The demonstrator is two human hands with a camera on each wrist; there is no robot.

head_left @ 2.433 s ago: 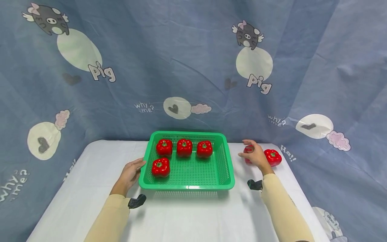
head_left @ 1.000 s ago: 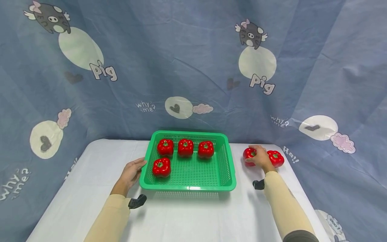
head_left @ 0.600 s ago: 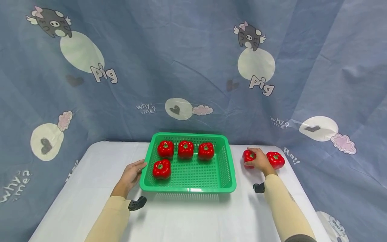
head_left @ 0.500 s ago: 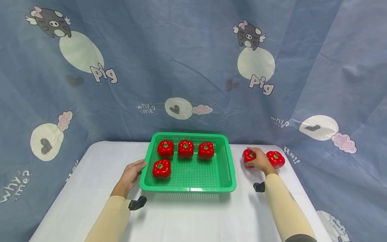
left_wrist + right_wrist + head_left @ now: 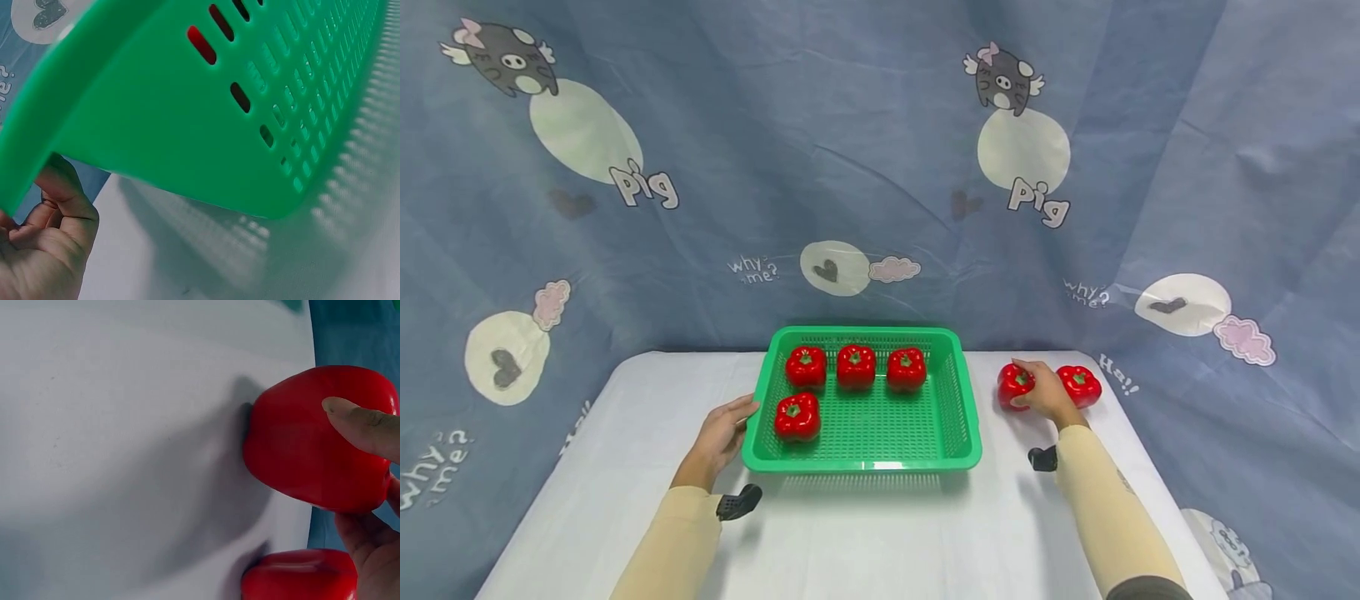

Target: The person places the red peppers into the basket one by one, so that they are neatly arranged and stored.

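Observation:
My right hand (image 5: 1046, 395) grips a red bell pepper (image 5: 1011, 387) on the white table, right of the green basket (image 5: 880, 465). In the right wrist view the thumb (image 5: 357, 425) lies across one side of this pepper (image 5: 300, 444), and the other fingers reach round its far side. My left hand (image 5: 721, 433) holds the left rim of the basket; in the left wrist view its fingers (image 5: 65, 194) curl in under the rim. Inside the basket sit several red bell peppers, three in a back row and one pepper (image 5: 797, 417) at the front left.
Another red bell pepper (image 5: 1081, 387) stands just right of my right hand, near the table's right edge. Behind the table (image 5: 880, 542) hangs a blue curtain (image 5: 722, 167) with pig prints, close to the table's back edge and the basket.
My right hand came down from over the pepper and took it between thumb and fingers; over the last half second it has hardly moved. The left hand stays on the basket rim.

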